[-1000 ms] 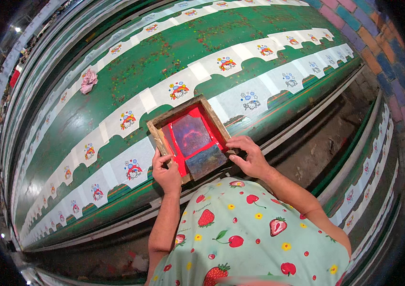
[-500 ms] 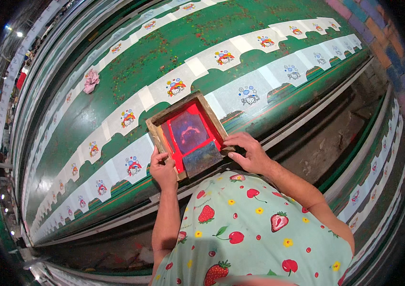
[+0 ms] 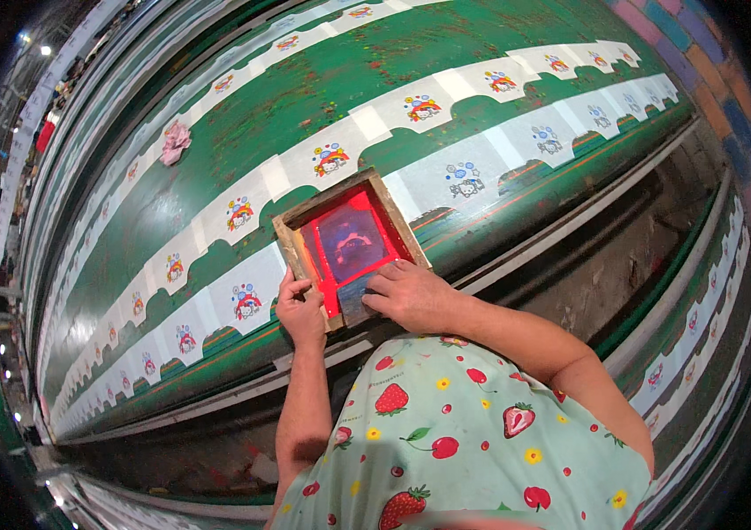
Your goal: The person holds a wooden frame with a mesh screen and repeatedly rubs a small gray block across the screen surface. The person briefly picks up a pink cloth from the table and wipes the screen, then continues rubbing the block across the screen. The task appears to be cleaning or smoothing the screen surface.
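A small wooden screen-printing frame (image 3: 404, 221) rests on the near row of printed white fabric pieces. Red ink coats its inner edges around a purplish mesh window (image 3: 351, 240). My left hand (image 3: 302, 311) grips the frame's near left corner, fingers curled on the wood. Over the frame's near end, my right hand (image 3: 411, 299) closes on a dark, flat squeegee (image 3: 353, 300) lying across the mesh's near side. Its fingers cover the right part of the squeegee. Beside the frame, a fabric piece (image 3: 466, 177) on the right carries a blue-and-grey cartoon print; one on the left (image 3: 247, 300) also shows red.
The long green table (image 3: 252, 132) holds several rows of printed white pieces. Crumpled pink cloth (image 3: 175, 143) lies at the far left. A metal rail (image 3: 561, 221) follows the near edge. Another table with printed pieces (image 3: 694, 322) stands at right, past a dark gap.
My right hand has left the frame's near right corner and moved left onto the squeegee. The left hand and the frame stay in place.
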Demonstrator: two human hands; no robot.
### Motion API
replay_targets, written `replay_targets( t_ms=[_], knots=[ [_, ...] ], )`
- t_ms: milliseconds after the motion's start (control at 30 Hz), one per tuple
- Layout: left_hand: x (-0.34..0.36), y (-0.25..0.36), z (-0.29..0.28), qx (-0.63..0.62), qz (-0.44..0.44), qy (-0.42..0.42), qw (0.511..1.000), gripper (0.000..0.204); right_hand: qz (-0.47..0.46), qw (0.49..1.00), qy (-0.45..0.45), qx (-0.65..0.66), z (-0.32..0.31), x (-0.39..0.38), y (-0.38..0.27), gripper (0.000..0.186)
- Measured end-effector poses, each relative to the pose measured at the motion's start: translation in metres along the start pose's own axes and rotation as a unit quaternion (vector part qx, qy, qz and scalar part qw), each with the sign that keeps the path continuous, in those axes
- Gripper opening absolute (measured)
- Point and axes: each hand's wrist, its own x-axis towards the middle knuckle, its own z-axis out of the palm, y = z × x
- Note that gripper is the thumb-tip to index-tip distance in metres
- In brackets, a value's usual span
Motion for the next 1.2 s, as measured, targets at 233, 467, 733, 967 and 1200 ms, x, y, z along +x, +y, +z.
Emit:
replay_targets(
  t_ms=[233, 467, 733, 967, 1200],
  knots=[
    [-0.005, 0.017, 0.010, -0.055, -0.049, 0.026, 0.997, 0.021, 0.022, 0.993, -0.112, 0.011, -0.025, 0.027, 0.011, 0.036],
    [-0.003, 0.008, 0.012, -0.121, -0.017, 0.008, 0.993, 0.039, 0.073, 0.984, -0.146, 0.075, -0.034, 0.086, 0.065, 0.031],
    [-0.001, 0.007, 0.007, -0.103, -0.024, -0.024, 0.994, 0.041, 0.131, 0.991, -0.017, 0.030, -0.006, 0.130, 0.107, 0.037],
    [-0.002, 0.009, 0.009, -0.057, 0.016, -0.012, 0.998, 0.029, 0.097, 0.995, 0.006, -0.037, 0.010, 0.084, 0.056, 0.039],
    [-0.002, 0.009, 0.009, -0.066, 0.003, -0.015, 0.998, 0.031, 0.098, 0.994, -0.015, -0.033, 0.006, 0.037, -0.004, 0.039]
  ],
)
